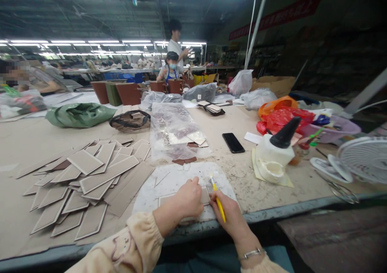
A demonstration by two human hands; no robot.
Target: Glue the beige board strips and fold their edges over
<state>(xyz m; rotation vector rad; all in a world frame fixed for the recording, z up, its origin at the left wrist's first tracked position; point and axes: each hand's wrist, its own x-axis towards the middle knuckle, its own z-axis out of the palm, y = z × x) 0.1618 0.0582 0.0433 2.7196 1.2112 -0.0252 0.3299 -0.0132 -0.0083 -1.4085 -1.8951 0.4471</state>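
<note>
On a white board point(145, 192) at the table's front edge lies a flat beige panel with a pale border point(165, 199). My left hand point(187, 198) rests over the panel's middle, fingers bent together; its fingertips and anything between them are hidden. My right hand point(226, 210) holds a yellow brush point(218, 200) against the palm, its tip pointing away over the board, and its fingertips touch the panel's right end. A heap of similar bordered panels point(85, 162) spreads to the left of the board.
Right of the board are a black phone point(233, 142), a white glue bottle with black nozzle point(282, 144) and a white fan point(364, 160). Plastic sheeting point(172, 128) lies beyond the board. A green bag point(80, 115) sits back left. People are across the table.
</note>
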